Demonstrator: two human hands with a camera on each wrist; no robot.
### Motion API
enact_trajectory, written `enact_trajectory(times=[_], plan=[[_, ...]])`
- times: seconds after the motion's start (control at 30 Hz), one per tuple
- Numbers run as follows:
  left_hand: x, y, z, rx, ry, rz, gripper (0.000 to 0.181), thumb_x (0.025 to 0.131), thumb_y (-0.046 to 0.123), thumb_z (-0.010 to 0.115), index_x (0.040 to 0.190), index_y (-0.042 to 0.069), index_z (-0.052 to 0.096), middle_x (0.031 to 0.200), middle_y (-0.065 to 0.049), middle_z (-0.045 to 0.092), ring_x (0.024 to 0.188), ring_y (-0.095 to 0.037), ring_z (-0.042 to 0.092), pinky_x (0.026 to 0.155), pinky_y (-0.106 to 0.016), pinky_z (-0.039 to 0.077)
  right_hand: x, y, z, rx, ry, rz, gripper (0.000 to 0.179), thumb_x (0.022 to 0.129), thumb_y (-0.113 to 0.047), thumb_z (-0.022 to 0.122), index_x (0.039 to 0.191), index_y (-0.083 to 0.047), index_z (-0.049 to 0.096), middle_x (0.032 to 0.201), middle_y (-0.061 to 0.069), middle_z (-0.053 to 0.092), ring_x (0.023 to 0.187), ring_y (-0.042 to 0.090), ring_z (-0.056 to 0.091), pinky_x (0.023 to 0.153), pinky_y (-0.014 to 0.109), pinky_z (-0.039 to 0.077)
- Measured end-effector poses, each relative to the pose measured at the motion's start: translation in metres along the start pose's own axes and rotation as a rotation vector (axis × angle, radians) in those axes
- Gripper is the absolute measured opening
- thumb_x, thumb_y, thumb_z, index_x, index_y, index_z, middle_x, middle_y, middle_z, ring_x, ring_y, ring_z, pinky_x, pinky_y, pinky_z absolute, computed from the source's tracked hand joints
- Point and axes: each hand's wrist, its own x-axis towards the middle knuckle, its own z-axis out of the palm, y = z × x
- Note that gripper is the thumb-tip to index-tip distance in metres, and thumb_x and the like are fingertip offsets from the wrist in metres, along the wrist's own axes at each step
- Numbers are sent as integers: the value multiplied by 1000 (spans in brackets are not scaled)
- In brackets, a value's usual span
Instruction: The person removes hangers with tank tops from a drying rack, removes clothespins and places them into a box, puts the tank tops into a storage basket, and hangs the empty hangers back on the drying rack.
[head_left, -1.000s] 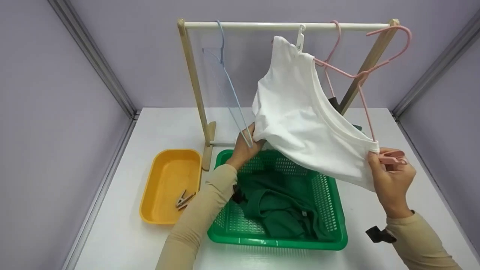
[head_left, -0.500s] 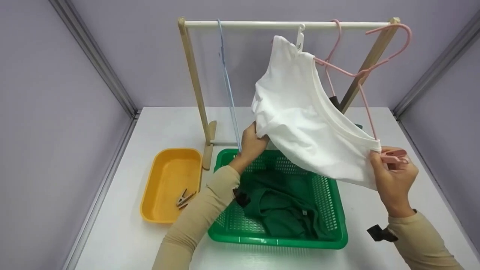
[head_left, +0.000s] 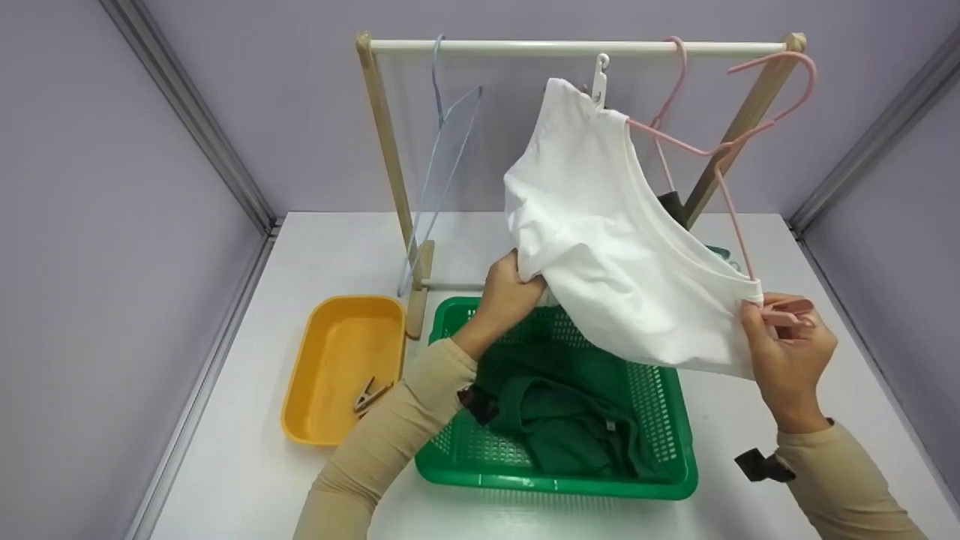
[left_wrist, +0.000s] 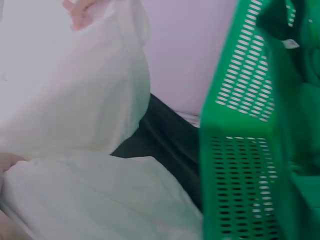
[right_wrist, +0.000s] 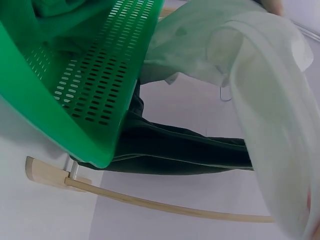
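A white sleeveless top (head_left: pixel 592 225) hangs at a slant on a pink hanger (head_left: pixel 694 148) in front of the rack. A white clip (head_left: pixel 600 81) grips its upper shoulder. My left hand (head_left: pixel 508 296) holds a bunched part of the top's left side, over the basket. With my right hand (head_left: pixel 793 352) I hold the lower shoulder at the hanger's end, together with a pink clothespin (head_left: pixel 787 313). Whether the clothespin bites the cloth is hidden by my fingers. In the right wrist view, the top's neckline (right_wrist: pixel 260 50) curves downward.
Beneath sits a green basket (head_left: pixel 555 484) with dark green clothing (head_left: pixel 562 420). A yellow tray (head_left: pixel 304 375) at left holds a few clothespins (head_left: pixel 369 394). On the rack's rail (head_left: pixel 517 47) hang a blue hanger (head_left: pixel 431 172) and another pink hanger (head_left: pixel 666 112); dark clothing (right_wrist: pixel 185 150) hangs behind.
The blue hanger has swung away from my left wrist toward the left post and turned. My left hand has shifted slightly right with the top's side. My right hand has hardly moved.
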Motion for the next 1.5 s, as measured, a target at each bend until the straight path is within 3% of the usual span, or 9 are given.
enact_trajectory(times=[0.2,0.33,0.47,0.83,1.03,1.23,1.37,1.5], plan=[[-9,18,-7,-107,-55,-6,19,90,9,55,103,-4,62,101,-21,67,84,-12,54,80,-24,48,-1,-5,-1,20,4,11,26,78,11,60,70,-14,60,80,-17,65,65,-8,61,61,4,48],[-19,23,-6,-192,-179,-78,24,93,11,53,109,-5,61,110,-21,65,90,-12,56,86,-24,48,-1,-5,-1,-5,-13,-2,27,78,11,61,70,-15,60,80,-19,65,65,-9,60,59,4,47],[-28,25,-4,-202,-313,-154,30,94,15,53,118,-3,59,120,-18,62,96,-11,55,89,-23,47,-3,-3,-2,-28,-32,-9,29,77,12,62,72,-17,60,80,-21,64,66,-10,59,60,3,46],[-44,31,-15,-251,-591,-253,35,99,21,48,128,1,54,123,-15,58,97,-9,56,85,-20,47,-8,-2,-4,-45,-104,-31,24,76,13,63,74,-11,60,82,-22,64,66,-10,55,58,3,44],[-37,8,-14,-142,-612,-265,41,101,29,47,136,8,50,136,-13,53,114,-15,53,102,-29,44,-8,-3,-1,-76,-118,-38,20,78,9,64,77,-11,63,83,-24,64,66,-12,56,58,1,45],[-31,-25,-14,17,-700,-271,55,99,31,49,145,5,36,145,-17,46,132,-27,47,113,-41,38,-9,-1,-2,-78,-153,-73,4,78,10,65,77,10,60,84,-25,64,67,-14,58,60,1,47],[-30,-36,-19,124,-753,-271,57,98,32,52,142,0,36,141,-21,47,128,-29,49,110,-44,41,-10,-1,-2,-75,-184,-93,8,76,12,64,79,17,58,84,-26,64,70,-14,60,61,1,48],[-32,-40,-25,197,-778,-284,55,96,36,56,137,1,43,134,-18,53,116,-24,53,104,-42,46,-8,-2,-3,-76,-192,-103,9,77,12,64,79,19,58,84,-27,64,71,-15,61,62,1,48]])
